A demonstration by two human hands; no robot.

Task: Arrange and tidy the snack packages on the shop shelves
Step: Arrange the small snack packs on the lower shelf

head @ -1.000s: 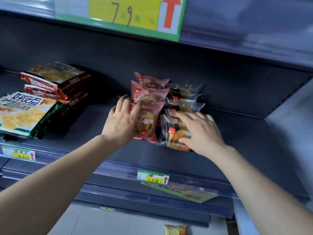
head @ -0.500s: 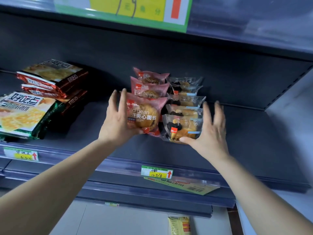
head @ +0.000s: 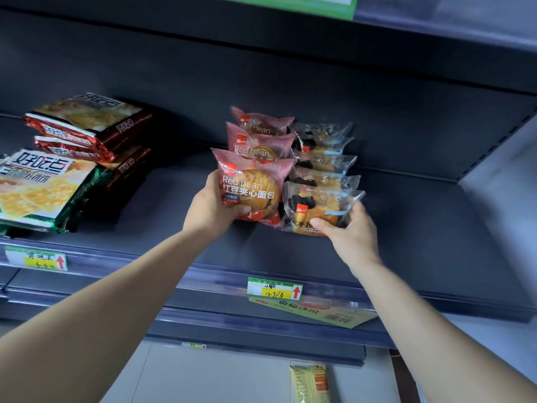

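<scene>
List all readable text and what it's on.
"Red bean", "红豆夹心面包": front pink pack
"Red bean": pink pack behind
"好吃点": green pack
"12.9/斤": middle price tag
Too blurred: left price tag, clear pack print.

On the shelf, two rows of packets run front to back, side by side and touching. The front red bean bread packet sits in the left hand, with two more red bean packets behind it. To its right, the front milk bread packet sits in the right hand, with four more milk bread packets behind. Well apart to the left lie stacked cracker packs. A price tag hangs on the shelf's front edge below the rows.
</scene>
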